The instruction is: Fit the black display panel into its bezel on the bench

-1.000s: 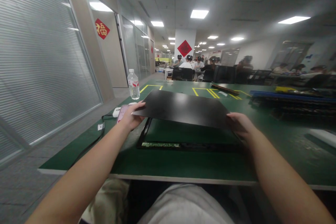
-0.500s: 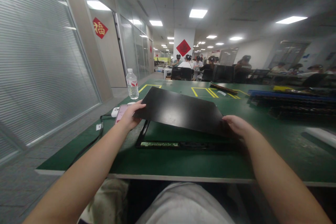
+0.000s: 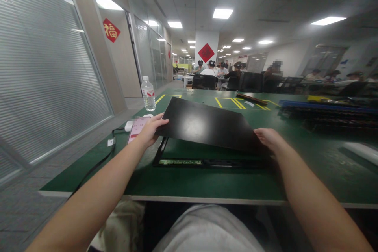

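A thin black flat panel (image 3: 203,124), like a display sheet, is held up by its two short edges and tilts down to the right. My left hand (image 3: 152,130) grips its left edge, thumb on top and fingers beneath. On the right edge my right hand (image 3: 267,138) is closed, its fingers partly hidden and slightly blurred. Under the panel a black rectangular frame (image 3: 161,151) lies on the green table (image 3: 206,187). A green circuit strip (image 3: 180,162) runs along the frame's near side. The panel covers the frame's far part.
A water bottle (image 3: 148,94) stands at the back left, near a phone (image 3: 137,128), a white plug (image 3: 129,126) and a black cable (image 3: 100,161). Stacked dark strips (image 3: 330,114) lie at right, with a white bar (image 3: 362,151) closer. A dark strip (image 3: 251,99) rests at the back.
The panel and both hands have shifted slightly to the right. Both hands keep their hold, and the frame below stays in about the same place.
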### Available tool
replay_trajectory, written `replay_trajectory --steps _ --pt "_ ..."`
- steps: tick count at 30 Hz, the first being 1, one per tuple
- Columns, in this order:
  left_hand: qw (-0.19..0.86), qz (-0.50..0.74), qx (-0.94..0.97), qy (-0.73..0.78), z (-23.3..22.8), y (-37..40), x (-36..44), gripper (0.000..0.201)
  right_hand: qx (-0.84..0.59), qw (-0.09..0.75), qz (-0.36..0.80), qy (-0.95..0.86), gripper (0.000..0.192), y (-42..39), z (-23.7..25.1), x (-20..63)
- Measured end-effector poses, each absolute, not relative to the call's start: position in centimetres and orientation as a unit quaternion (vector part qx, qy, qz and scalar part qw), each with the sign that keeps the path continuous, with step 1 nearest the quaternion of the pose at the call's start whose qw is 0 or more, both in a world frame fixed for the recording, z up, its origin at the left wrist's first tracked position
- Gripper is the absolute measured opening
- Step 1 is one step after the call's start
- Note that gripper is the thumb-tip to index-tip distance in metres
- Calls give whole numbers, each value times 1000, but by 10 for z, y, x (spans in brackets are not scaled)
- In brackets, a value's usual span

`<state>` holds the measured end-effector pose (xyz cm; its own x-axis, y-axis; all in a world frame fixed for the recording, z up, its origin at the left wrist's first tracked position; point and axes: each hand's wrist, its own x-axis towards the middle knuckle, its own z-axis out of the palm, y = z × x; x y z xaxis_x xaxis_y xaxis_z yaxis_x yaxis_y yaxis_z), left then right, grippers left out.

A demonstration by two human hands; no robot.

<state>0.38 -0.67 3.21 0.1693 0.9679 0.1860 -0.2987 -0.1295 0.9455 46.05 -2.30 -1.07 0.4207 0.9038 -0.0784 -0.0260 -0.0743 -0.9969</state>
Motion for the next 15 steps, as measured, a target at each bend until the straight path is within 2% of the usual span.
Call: replay_trajectory --steps 9,15 --pt "579 575 472 335 33 -4 4 41 -685 529 398 -304 8 -26 0 456" --pt "569 569 485 344 32 -4 4 40 -695 544 351 -313 10 -26 1 453"
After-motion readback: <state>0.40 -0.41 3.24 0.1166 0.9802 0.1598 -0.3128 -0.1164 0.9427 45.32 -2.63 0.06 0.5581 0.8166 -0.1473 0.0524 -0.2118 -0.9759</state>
